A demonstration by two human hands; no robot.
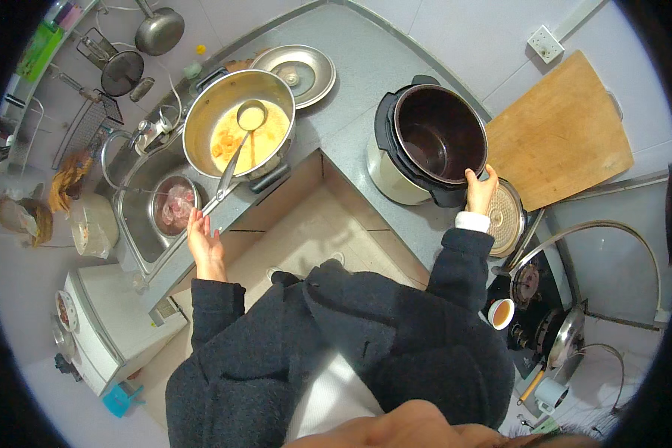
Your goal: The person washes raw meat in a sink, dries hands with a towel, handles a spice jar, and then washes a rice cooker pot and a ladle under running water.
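My right hand [481, 190] pinches the rim of a dark inner pot [439, 134] at its near right side. The pot has no food visible in it, and its rim stands above the pale housing [389, 173] of an electric pressure cooker. Over the sink's front edge, my left hand [206, 246] is palm up, fingers apart, holding nothing. A large steel pot [196, 134] with yellowish liquid and orange pieces stands beyond it. A metal ladle [236, 159] rests in that pot, its handle slanting over the rim toward my left hand.
A steel bowl [196, 187] holding bagged pinkish food sits in the sink [131, 224]. A steel lid [325, 70] lies behind the large pot. Right of the cooker are a round lid [507, 218], a wooden cutting board [560, 134] and a gas stove [498, 288] with a cup [501, 313] beside it.
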